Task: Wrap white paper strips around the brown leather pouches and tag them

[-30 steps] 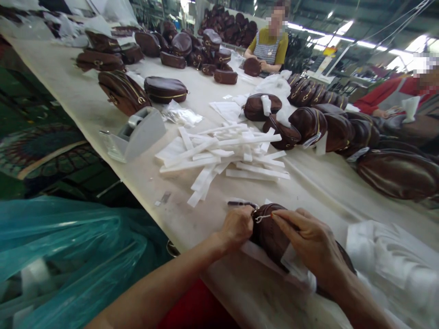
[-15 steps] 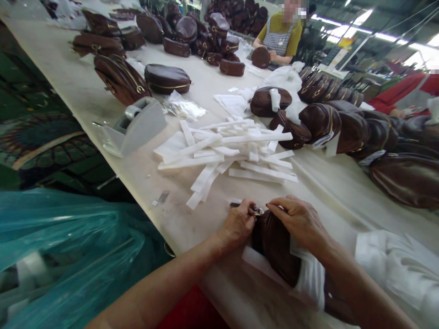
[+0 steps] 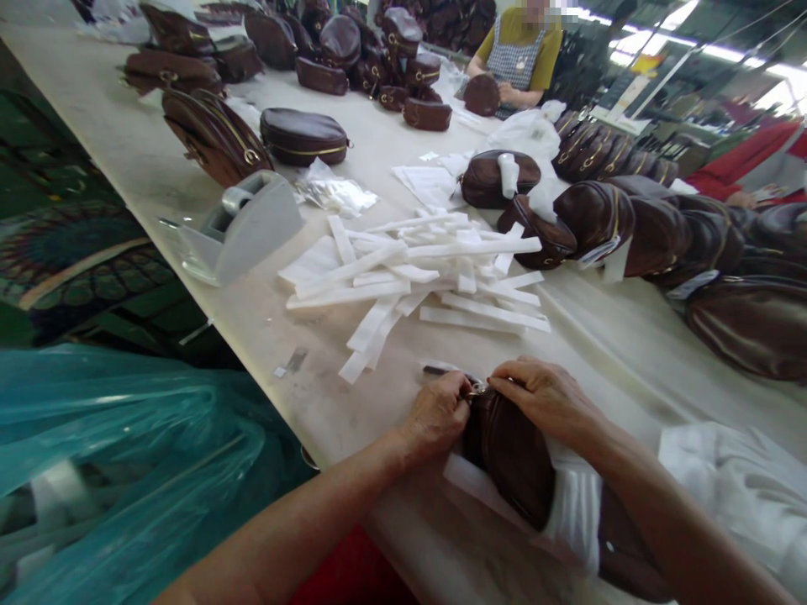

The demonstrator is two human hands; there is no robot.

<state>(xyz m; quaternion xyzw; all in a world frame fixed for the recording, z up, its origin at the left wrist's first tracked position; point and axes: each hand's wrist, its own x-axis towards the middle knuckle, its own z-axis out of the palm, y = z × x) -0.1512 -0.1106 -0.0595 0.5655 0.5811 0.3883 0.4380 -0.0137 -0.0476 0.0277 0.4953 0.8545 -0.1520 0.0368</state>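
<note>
A dark brown leather bag (image 3: 514,458) lies on the table close to me, its upper end between my two hands. My left hand (image 3: 441,412) pinches a small metal fitting (image 3: 477,389) at that end. My right hand (image 3: 542,391) is closed at the same end, thumb and fingers pressed together by the fitting; what they hold is too small to make out. White wrapping (image 3: 573,508) covers part of the bag under my right forearm. Just beyond my left fingers lies a small dark, flat piece (image 3: 436,370).
White foam strips (image 3: 409,277) lie heaped beyond my hands. A tape dispenser (image 3: 245,223) stands near the table's left edge. Brown bags (image 3: 656,227) line the right side, more at the back. A co-worker (image 3: 517,63) holds a round bag. Blue-green plastic (image 3: 126,454) hangs at left.
My right fingertips have moved slightly left and down, closer to the metal fitting. My left hand stays at the bag's end, and more of the fitting shows. The view has shifted a little.
</note>
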